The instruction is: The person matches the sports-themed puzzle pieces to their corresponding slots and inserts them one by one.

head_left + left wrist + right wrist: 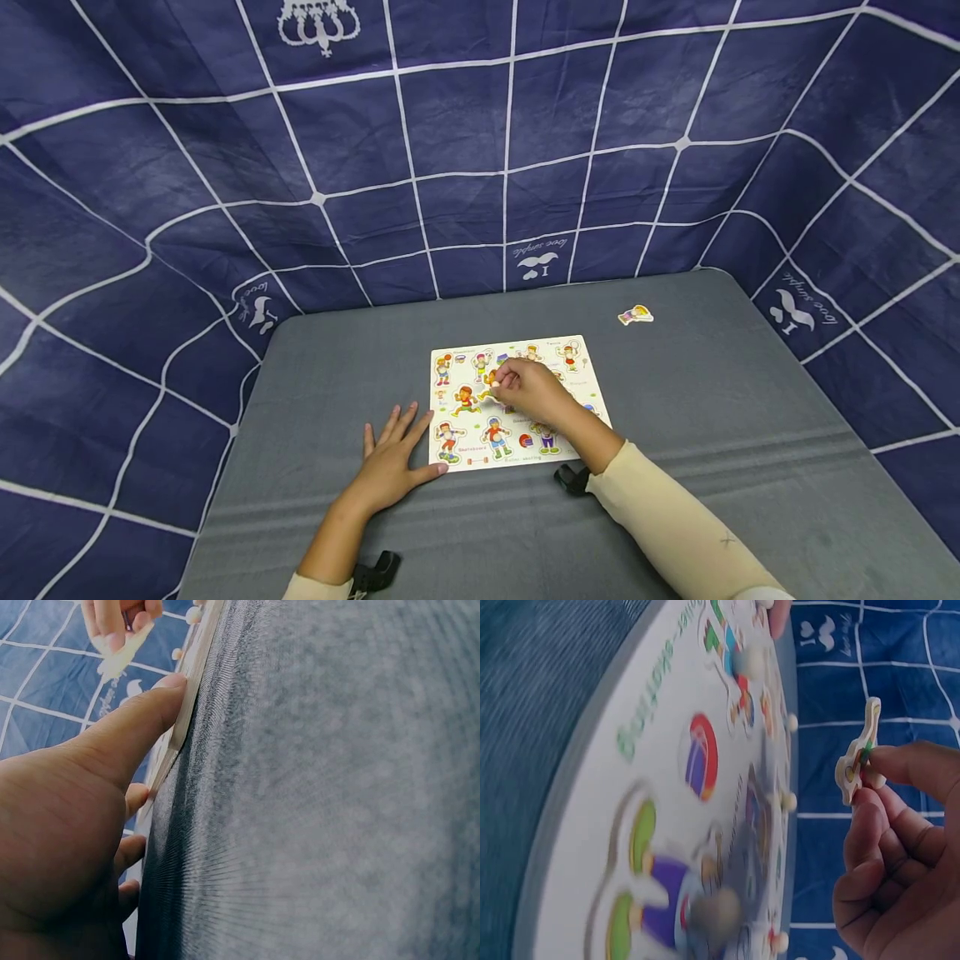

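A white knobbed puzzle board (pixel 472 437) with colourful sports figures lies on the grey surface. My right hand (pixel 534 390) is over the middle of the board in the head view. It pinches a wooden puzzle piece (pixel 860 754) by its small knob between thumb and fingers. In the right wrist view the piece is held up apart from the board. My left hand (pixel 393 467) lies with fingers spread at the board's left side. In the left wrist view its thumb (pixel 161 697) touches the board's edge.
Another puzzle piece (pixel 636 314), with a yellow-haired figure, lies loose beyond the board to the right. Dark blue cloth (pixel 465 208) with white grid lines rises behind the grey table (pixel 337 367) and along both sides. Round knobs (pixel 788 801) stick up from the board.
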Available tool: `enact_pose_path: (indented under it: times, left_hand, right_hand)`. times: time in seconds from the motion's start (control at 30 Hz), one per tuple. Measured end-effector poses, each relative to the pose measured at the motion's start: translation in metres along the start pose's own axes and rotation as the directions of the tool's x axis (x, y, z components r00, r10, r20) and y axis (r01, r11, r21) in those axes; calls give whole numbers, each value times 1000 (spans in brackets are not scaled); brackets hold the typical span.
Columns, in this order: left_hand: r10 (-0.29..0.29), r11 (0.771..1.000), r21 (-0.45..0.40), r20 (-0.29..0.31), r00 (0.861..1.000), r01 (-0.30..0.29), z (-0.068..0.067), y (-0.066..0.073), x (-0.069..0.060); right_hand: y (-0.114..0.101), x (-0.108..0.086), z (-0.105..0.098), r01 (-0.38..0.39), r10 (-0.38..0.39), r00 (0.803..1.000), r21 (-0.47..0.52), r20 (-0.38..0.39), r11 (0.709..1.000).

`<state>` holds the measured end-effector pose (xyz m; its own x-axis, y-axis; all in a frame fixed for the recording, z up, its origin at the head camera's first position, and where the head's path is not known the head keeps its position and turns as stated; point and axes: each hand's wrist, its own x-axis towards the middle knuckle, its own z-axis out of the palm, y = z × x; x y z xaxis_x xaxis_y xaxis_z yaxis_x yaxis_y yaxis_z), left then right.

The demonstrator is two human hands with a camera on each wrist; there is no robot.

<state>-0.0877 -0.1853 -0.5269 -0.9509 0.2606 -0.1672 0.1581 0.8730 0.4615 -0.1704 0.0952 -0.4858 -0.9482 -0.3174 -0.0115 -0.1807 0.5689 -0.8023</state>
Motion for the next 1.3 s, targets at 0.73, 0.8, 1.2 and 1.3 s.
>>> enact_pose_path:
  times: [0.73,0.8,1.2,1.3]
  left_hand:
    - [17,1000,-2,-24,1000,-17,0,-3,-1]
    - [17,1000,5,-25,1000,-17,0,-3,-1]
    - [29,1000,1,-32,999,-29,1,-4,0]
    - [28,1000,2,-28,999,-28,2,-4,0]
  right_hand:
    - [-11,24,37,3,17,992,-162,123,987]
    - [-12,27,40,0,24,991,-180,133,984]
    - [-18,38,48,31,11,988,-270,153,962]
    - [-19,38,47,24,20,987,-272,158,962]
